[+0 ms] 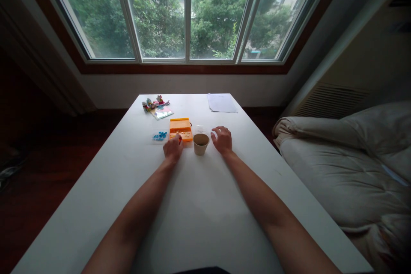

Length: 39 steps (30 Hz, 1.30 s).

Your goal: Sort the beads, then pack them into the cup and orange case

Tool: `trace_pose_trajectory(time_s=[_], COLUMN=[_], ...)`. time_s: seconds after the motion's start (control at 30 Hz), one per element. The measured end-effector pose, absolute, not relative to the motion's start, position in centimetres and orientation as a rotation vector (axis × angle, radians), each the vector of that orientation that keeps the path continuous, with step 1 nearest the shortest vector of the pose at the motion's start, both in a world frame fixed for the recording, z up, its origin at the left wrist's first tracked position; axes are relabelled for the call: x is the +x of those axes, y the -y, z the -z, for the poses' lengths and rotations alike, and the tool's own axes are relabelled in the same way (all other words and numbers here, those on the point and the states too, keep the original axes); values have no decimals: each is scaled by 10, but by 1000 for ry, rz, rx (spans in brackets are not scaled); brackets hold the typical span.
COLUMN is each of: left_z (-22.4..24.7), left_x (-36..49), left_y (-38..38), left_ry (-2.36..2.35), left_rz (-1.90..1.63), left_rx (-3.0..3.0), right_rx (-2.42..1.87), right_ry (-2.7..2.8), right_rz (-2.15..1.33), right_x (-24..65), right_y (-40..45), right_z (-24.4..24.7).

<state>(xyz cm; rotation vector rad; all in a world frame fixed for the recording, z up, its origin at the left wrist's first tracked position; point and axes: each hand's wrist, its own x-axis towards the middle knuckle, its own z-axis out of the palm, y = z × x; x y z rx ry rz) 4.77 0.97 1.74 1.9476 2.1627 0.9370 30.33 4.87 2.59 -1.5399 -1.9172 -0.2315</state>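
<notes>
The orange case (180, 125) lies opened on the white table (199, 205), slightly left of the centre of the frame, its lid half tilted up at the back. The left hand (173, 149) reaches over the front edge of this case, its fingers drawn close together. A small reddish spot shows at the fingertips, but I cannot tell whether they pinch a piece. The right hand (222, 139), right of centre, has loosely curved fingers, a little spread, and holds nothing that I can see.

For work with such small pieces, I would judge it good to move only the left fingertips, with the wrist low and steady. The right hand could better support the case, so that it does not slide. The paper cup (201, 150) stands upright between the hands — an elbow or sleeve should not push it.

Some details are difficult. The left hand covers part of the front half of the case, and the pale shapes there are too small to identify. The blue pieces (160, 135) at its left lie in what seems a clear tray. Behind the cup, a transparent object (201, 129) is hardly visible — and the cup's bottom inside is too dark to read.
</notes>
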Motion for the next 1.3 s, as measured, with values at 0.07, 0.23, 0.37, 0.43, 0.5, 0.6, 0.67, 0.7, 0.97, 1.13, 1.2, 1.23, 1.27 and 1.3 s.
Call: trace_pose_trajectory(time_s=[0.07,0.23,0.37,0.43,0.5,0.6,0.67,0.7,0.97,1.13,1.2,1.23,1.27,1.3], left_z=[-17,-26,-37,-42,-48,-59,-67,-71,-87,-82,-77,-74,-71,-67], left_x=[49,51,57,61,65,69,71,73,92,96,95,94,94,94], left_y=[-9,-5,1,3,6,9,11,13,33,36,35,34,33,31], left_ry=[-2120,-2060,-1970,-1930,-1903,-1856,-1805,-1775,-1418,-1395,-1407,-1403,-1391,-1373], left_rz=[-1030,-1117,-1200,-1246,-1292,-1353,-1392,-1408,-1384,-1516,-1560,-1569,-1571,-1568], left_rx=[1953,1920,1998,2045,2098,2167,2200,2217,2445,2282,2209,2184,2165,2153], right_rx=[-1506,-1442,-1336,-1265,-1213,-1164,-1138,-1121,-898,-954,-996,-1018,-1041,-1063], right_ry=[1909,1838,1729,1666,1592,1476,1401,1364,1070,977,988,1016,1041,1062], right_rz=[192,123,27,-68,-180,-346,-471,-551,-1158,-939,-895,-909,-916,-907], right_x=[301,300,297,293,289,281,277,274,266,290,302,307,311,314], right_y=[-46,-44,-45,-45,-44,-43,-41,-41,-38,-49,-52,-53,-54,-53], right_z=[-29,-38,-51,-58,-66,-77,-85,-88,-107,-118,-123,-125,-127,-129])
